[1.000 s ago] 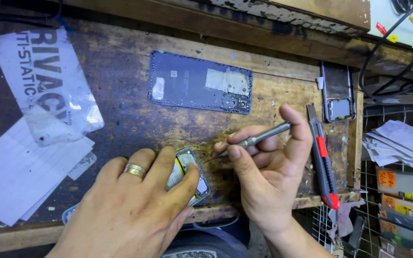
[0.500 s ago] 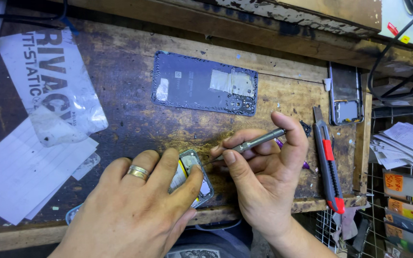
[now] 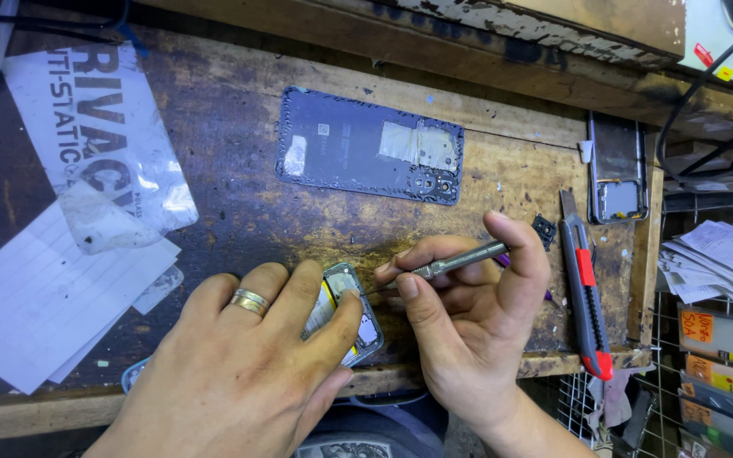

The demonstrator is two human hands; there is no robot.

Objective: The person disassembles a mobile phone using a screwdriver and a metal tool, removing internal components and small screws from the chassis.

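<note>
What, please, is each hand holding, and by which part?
Right hand pinches a thin metal tool along its shaft; left hand presses the opened phone down.

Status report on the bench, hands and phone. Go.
Left hand flat on opened phone, pinning it. Right hand gripping metal screwdriver, tip at phone's top edge. Utility knife lies right of hand, apart; back cover beyond.
</note>
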